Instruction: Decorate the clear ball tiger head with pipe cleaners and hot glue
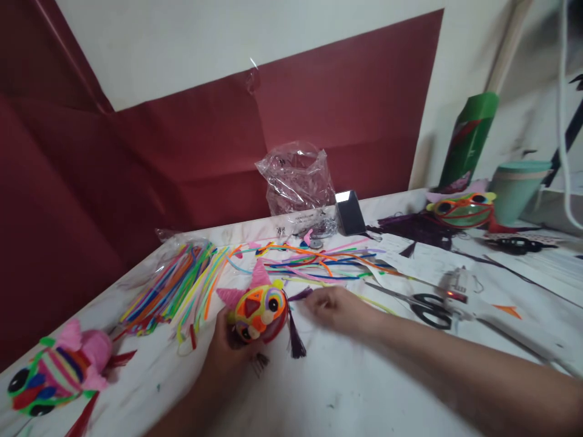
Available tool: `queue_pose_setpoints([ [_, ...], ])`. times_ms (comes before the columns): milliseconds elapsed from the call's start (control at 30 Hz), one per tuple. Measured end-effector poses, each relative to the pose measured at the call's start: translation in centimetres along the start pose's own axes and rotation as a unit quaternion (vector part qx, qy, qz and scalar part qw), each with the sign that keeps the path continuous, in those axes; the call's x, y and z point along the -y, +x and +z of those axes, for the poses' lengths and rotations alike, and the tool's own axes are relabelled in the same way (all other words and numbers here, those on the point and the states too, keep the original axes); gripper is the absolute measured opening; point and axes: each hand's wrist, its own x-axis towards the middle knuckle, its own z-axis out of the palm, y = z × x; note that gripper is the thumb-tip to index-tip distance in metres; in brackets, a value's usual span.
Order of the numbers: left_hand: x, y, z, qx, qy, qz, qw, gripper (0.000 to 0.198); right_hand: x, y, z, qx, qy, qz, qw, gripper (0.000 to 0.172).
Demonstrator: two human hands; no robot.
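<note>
My left hand (221,340) is closed around a colourful craft animal head (253,308) made of pipe cleaners, with pink pointed ears and black-and-white eyes. From its side a dark purple tassel (297,341) hangs down. My right hand (334,309) has its fingers curled in a pinch at the end of another purple tassel (299,295) beside the head. Part of the left fingers is hidden behind the craft head.
Bundles of coloured pipe cleaners (170,288) lie behind my hands. To the right are scissors (430,309) and a glue gun (473,303). A similar craft fish (61,370) is at left, another craft head (462,209) at right. A phone (350,213) leans at the back.
</note>
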Motion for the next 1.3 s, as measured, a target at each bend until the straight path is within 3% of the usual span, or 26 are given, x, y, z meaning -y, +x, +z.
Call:
queue_pose_setpoints([
  [67, 0.2, 0.1, 0.0, -0.001, -0.009, -0.004, 1.0, 0.075, -2.0, 1.7, -1.9, -0.121, -0.159, 0.068, 0.978, 0.022],
  [200, 0.2, 0.0, 0.1, -0.008, -0.02, -0.007, 1.0, 0.075, -6.1, 4.8, -5.7, -0.201, -0.251, 0.1, 0.941, 0.032],
  [333, -0.1, -0.2, 0.3, -0.005, -0.028, -0.013, 1.0, 0.074, -7.9, 7.1, -6.7, -0.152, -0.294, 0.047, 0.942, 0.031],
  [500, 0.3, -0.1, 0.1, 0.023, -0.035, -0.002, 0.999, 0.076, -7.2, 8.5, -6.1, -0.097, -0.344, -0.025, 0.934, 0.024],
  [667, 1.0, 0.1, -0.2, 0.024, -0.035, 0.003, 0.999, 0.074, -7.5, 8.5, -7.1, -0.071, -0.336, -0.049, 0.938, 0.016],
  [867, 0.7, 0.0, -0.1, 0.041, 0.001, 0.009, 0.999, 0.065, -9.0, 6.6, -12.0, -0.146, -0.23, 0.017, 0.962, 0.017],
  [967, 0.1, 0.4, 0.6, 0.051, 0.037, 0.001, 0.998, 0.062, -8.8, 4.0, -15.4, -0.208, -0.143, 0.055, 0.966, 0.014],
  [1067, -0.2, 1.6, 2.4, 0.082, 0.053, 0.014, 0.995, 0.053, -8.1, 0.9, -17.5, -0.271, -0.049, 0.073, 0.958, 0.02],
  [1200, -0.1, 3.9, 5.6, 0.062, 0.075, 0.047, 0.994, 0.061, -6.7, -1.9, -17.9, -0.379, 0.04, 0.056, 0.923, 0.023],
  [1300, -1.0, 4.1, 6.4, -0.004, 0.107, 0.09, 0.99, 0.068, -4.9, -3.3, -16.6, -0.419, 0.076, 0.027, 0.904, 0.024],
])
